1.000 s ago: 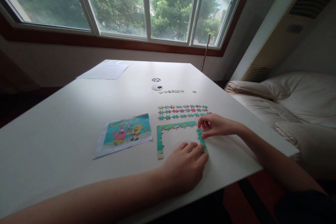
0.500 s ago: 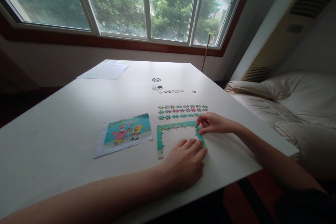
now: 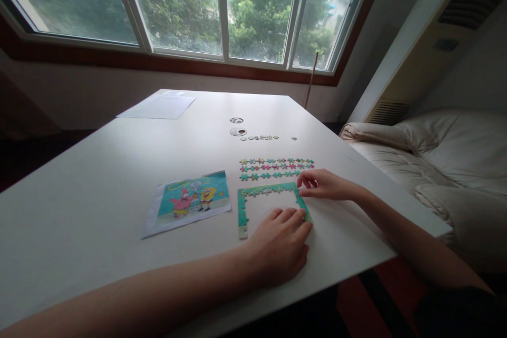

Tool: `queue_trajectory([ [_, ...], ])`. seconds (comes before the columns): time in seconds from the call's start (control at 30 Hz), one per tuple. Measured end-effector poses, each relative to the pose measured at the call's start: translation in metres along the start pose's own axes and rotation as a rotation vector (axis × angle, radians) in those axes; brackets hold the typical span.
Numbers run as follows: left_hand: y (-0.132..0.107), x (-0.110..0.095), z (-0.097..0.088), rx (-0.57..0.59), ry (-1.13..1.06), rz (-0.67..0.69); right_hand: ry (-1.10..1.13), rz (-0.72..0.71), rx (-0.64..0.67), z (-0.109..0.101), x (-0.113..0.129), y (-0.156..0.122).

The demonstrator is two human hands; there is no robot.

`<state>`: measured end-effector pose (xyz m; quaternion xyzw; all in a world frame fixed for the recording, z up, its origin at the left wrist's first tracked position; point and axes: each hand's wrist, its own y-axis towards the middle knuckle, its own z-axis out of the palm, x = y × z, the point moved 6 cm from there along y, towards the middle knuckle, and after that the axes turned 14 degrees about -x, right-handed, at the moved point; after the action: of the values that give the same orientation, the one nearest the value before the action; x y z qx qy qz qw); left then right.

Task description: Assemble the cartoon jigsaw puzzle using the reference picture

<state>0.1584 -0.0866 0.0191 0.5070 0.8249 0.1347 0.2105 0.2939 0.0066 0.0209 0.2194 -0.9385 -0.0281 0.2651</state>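
A jigsaw puzzle border (image 3: 242,215) in green and teal lies on the white table, its middle bare. My left hand (image 3: 279,243) rests palm down over its lower right part, fingers laid across the right side; the thumb is hidden. At the upper right corner, my right hand (image 3: 322,185) has its fingertips against the border's outer edge, thumb and forefinger a little apart. Whether a loose piece is between them is too small to see. Just beyond the border, loose puzzle pieces (image 3: 266,167) lie in three rows.
Left of the border lies a printed cartoon picture sheet (image 3: 194,198). Farther off are a row of pale pieces (image 3: 264,138), a single piece (image 3: 293,138) and two round table inserts (image 3: 238,131). White paper (image 3: 158,107) lies far left; a sofa (image 3: 447,153) stands right.
My right thumb has shifted slightly up along the border's right edge, closer to the forefinger. My left hand stays in place on the border.
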Motion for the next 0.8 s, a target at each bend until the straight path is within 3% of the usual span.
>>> queue_trajectory([
  [0.2,0.001,0.0,0.0,0.0,-0.006,0.001,-0.033,-0.037,-0.182,-0.005,0.008,0.006],
  [0.4,0.001,0.0,0.0,-0.002,-0.001,-0.007,-0.025,-0.116,-0.126,-0.003,0.012,0.003],
  [0.8,0.0,0.001,-0.005,-0.003,0.016,0.013,-0.06,-0.091,-0.094,-0.001,0.005,0.002],
])
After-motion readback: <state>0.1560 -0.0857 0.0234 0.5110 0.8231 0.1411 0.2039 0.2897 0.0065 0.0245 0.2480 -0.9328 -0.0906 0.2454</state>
